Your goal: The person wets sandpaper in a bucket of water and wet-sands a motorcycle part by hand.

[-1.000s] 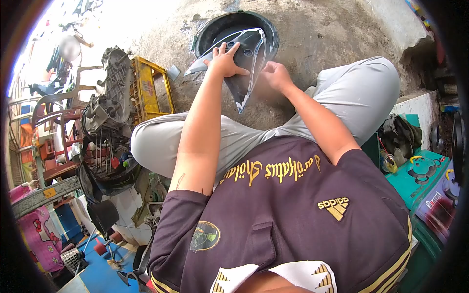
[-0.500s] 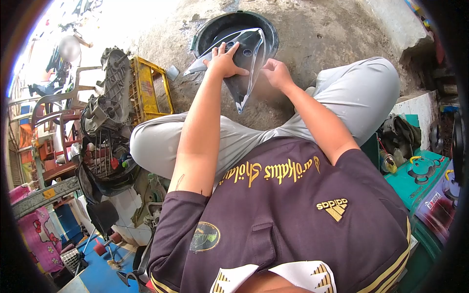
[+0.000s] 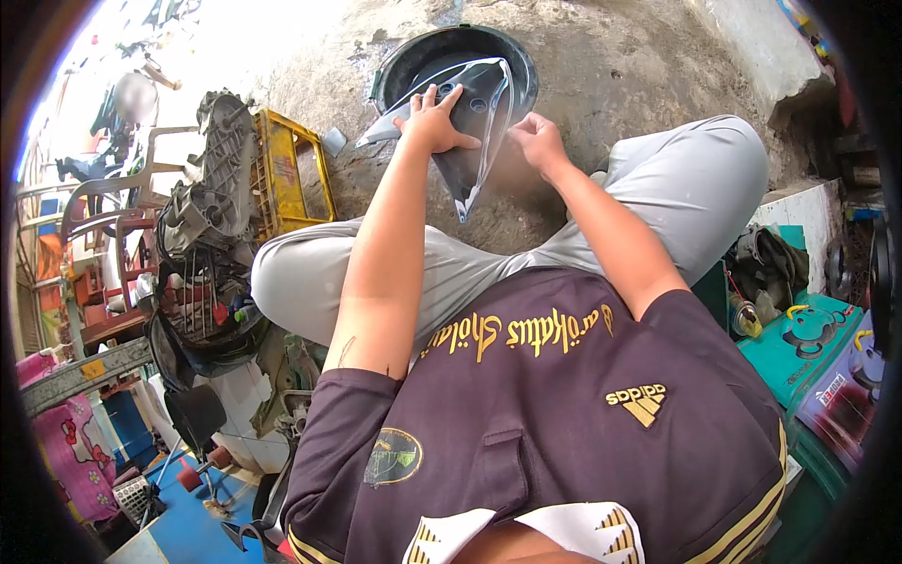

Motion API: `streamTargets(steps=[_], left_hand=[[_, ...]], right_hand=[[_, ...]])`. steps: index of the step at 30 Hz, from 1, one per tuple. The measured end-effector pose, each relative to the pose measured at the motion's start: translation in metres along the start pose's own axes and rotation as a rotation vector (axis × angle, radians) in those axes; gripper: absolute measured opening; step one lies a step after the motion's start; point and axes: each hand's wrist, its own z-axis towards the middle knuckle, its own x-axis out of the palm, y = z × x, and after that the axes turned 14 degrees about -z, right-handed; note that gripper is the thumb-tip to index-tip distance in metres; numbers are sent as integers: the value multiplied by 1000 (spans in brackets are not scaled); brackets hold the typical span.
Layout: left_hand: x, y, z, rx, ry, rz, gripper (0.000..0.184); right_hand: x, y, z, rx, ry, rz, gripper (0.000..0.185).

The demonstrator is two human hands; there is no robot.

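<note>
A dark, glossy triangular part [image 3: 453, 179] with a clear, shiny rim and round recesses lies tilted over a black round basin [image 3: 528, 80]. It looks like a vehicle's lamp or fairing piece, but I cannot tell which. My left hand [image 3: 432, 127] lies on its upper face with fingers spread, holding it steady from above. Just off its right rim is my right hand [image 3: 538, 143], with thumb and fingertips pinched together. Whatever those fingertips hold, if anything, is too small to make out. The part's narrow end points toward my lap.
Left of me stand a yellow crate [image 3: 285, 179] and a greasy metal engine casing [image 3: 221, 179]. A small pale block [image 3: 334, 142] sits on the rough concrete floor [image 3: 611, 56] by the crate. To my right is a green box [image 3: 799, 343] with tools around it.
My right hand has shifted slightly to the right, away from the part's rim, its fingers still pinched. My left hand stays spread on the part.
</note>
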Motion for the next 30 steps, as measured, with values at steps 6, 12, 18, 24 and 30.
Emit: streamTargets(steps=[6, 12, 18, 24, 30], left_hand=[[1, -2, -3, -3, 7, 2, 130], [2, 1, -2, 29, -28, -18, 128], [1, -2, -5, 34, -54, -31, 128], [-6, -14, -15, -34, -70, -5, 126], [-10, -27, -29, -51, -89, -15, 128]], right_hand=[[4, 1, -15, -90, 78, -127, 13], [5, -5, -20, -214, -28, -310, 11], [-13, -6, 7, 3, -123, -187, 11], [-11, 50, -15, -98, -80, -88, 7], [-56, 160, -56, -722, -345, -513, 11]])
